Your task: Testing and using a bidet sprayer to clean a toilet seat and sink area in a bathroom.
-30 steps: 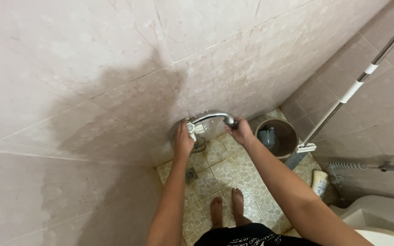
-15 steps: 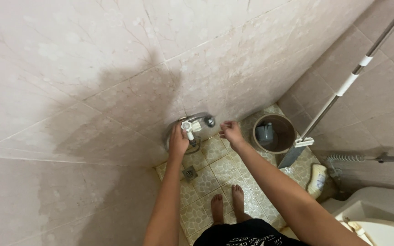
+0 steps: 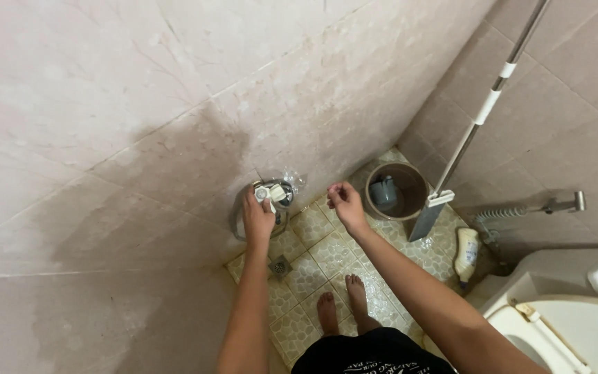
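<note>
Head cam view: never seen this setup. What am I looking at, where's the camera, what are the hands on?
There is no machine here: a person wears one camera on the head, and it looks down past their own arms to their bare feet on the pebble-pattern floor tiles of a tiled bathroom corner. The left hand grips a chrome wall tap with a white handle, low on the wall. The right hand is beside it, fingers loosely curled, apparently holding nothing. Around them: a floor drain, a brown bucket with a grey scoop inside, a mop leaning in the corner, a pale bottle on the floor, a spray hose on the wall, and a white toilet at lower right.
</note>
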